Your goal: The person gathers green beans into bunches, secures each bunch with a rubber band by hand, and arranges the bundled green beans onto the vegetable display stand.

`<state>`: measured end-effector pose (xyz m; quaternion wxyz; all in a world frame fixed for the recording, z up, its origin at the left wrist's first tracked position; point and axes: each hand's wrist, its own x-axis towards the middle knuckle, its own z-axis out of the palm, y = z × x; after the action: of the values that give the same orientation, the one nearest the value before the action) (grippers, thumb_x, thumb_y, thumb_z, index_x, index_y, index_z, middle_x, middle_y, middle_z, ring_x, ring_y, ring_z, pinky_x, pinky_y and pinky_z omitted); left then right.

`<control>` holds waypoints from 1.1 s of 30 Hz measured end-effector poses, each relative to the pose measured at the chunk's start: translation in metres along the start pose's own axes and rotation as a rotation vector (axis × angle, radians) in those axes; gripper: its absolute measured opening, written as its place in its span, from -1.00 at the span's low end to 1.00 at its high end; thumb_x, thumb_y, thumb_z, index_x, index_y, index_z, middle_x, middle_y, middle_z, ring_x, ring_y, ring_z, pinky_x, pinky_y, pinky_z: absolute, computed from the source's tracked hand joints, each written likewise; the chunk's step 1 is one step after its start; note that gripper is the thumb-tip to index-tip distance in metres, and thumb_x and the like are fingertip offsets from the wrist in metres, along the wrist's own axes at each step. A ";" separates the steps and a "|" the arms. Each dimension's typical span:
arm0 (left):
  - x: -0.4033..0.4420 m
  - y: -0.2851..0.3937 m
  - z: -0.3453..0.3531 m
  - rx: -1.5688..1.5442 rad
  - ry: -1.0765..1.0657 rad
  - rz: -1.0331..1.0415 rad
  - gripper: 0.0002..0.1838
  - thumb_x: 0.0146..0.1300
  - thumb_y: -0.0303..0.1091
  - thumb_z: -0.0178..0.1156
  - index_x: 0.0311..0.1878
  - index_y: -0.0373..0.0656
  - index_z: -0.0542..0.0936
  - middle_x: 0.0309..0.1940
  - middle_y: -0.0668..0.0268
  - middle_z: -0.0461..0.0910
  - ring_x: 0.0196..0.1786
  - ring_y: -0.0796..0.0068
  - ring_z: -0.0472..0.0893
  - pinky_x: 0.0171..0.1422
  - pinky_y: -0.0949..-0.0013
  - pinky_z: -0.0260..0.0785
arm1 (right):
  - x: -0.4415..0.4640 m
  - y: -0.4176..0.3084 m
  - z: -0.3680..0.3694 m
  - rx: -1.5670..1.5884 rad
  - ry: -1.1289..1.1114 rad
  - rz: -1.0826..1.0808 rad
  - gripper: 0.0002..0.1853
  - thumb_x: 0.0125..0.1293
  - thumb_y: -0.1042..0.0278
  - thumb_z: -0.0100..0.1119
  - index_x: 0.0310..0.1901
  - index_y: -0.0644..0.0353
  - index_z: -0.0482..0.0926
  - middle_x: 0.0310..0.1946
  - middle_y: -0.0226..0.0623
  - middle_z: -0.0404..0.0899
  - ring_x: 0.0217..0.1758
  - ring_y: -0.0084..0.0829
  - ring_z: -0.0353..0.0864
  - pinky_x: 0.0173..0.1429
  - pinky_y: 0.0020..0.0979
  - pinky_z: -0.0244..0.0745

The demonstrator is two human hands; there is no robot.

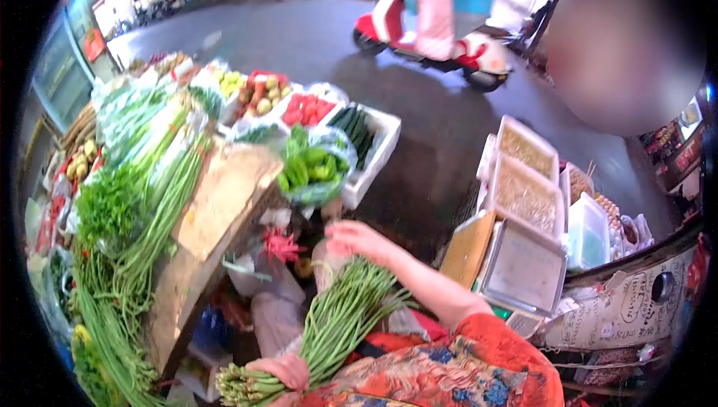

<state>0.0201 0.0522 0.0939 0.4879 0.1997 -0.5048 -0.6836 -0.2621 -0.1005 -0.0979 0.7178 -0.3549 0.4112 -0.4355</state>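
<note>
A thick bundle of green long beans (pixel 344 317) lies slantwise across my lap. My left hand (pixel 284 372) is wrapped round it near its lower left end. Above the loose upper end of the beans, my right hand (pixel 355 241) reaches over my knee with fingers stretched out, and I see nothing in it. A tuft of pink string (pixel 280 247) hangs near my knees, left of my right hand. Beside my legs, a wooden board (pixel 217 197) borders a heap of more long beans (pixel 127 332) and leafy greens (pixel 112 209).
Green peppers (pixel 310 164) in a plastic bag, tomatoes (pixel 307 109) and a white foam box (pixel 385 134) of cucumbers stand ahead. To my right are a weighing scale (pixel 523 265) and tubs of small pale goods (pixel 527 201). A red and white scooter (pixel 426 40) is in the aisle.
</note>
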 end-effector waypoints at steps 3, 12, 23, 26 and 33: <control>-0.003 -0.001 -0.004 -0.052 0.001 -0.048 -0.70 0.08 -0.31 0.43 -0.36 -0.17 0.46 -0.51 0.33 0.46 -0.42 0.40 0.38 -0.23 0.32 0.24 | -0.016 0.011 -0.006 -0.112 -0.029 -0.026 -0.76 0.44 0.28 0.11 0.00 0.23 0.58 -0.20 -0.36 0.67 -0.17 -0.56 0.64 -0.05 -0.49 0.54; -0.013 -0.014 -0.027 -0.075 -0.116 0.044 -0.78 -0.05 -0.54 0.32 -0.34 -0.19 0.48 -0.53 0.24 0.55 -0.48 0.35 0.52 -0.36 0.27 0.36 | -0.055 0.003 -0.008 -0.410 0.089 -0.164 -0.86 0.38 0.31 0.18 -0.19 0.19 0.59 -0.39 -0.45 0.61 -0.33 -0.58 0.56 -0.16 -0.49 0.51; -0.005 -0.022 -0.023 -0.027 -0.153 0.151 -0.76 0.12 -0.28 0.37 -0.30 -0.15 0.50 -0.58 0.40 0.54 -0.56 0.48 0.49 -0.33 0.40 0.32 | -0.084 0.023 -0.010 -0.190 0.077 0.011 -0.88 0.42 0.39 0.13 -0.12 0.22 0.58 -0.34 -0.48 0.60 -0.29 -0.67 0.54 -0.14 -0.58 0.46; 0.000 -0.016 -0.023 0.020 -0.190 0.116 -0.81 0.05 -0.39 0.33 -0.31 -0.15 0.51 -0.57 0.39 0.55 -0.55 0.46 0.50 -0.32 0.39 0.32 | -0.088 0.026 -0.010 -0.269 0.071 0.010 -0.85 0.41 0.37 0.15 -0.13 0.26 0.57 -0.36 -0.48 0.58 -0.29 -0.69 0.52 -0.16 -0.57 0.46; 0.007 -0.011 -0.023 0.014 -0.238 0.085 -0.76 -0.12 -0.52 0.29 -0.31 -0.17 0.52 -0.57 0.33 0.56 -0.55 0.38 0.51 -0.30 0.33 0.32 | -0.086 0.001 0.022 -0.510 -0.028 -0.031 -0.81 0.39 0.36 0.20 -0.07 0.26 0.59 -0.32 -0.52 0.56 -0.22 -0.64 0.51 -0.08 -0.52 0.43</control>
<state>0.0296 0.0351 0.0757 0.4517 0.0988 -0.5718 -0.6777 -0.2665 -0.0185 -0.0655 0.6038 -0.5367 0.4925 -0.3236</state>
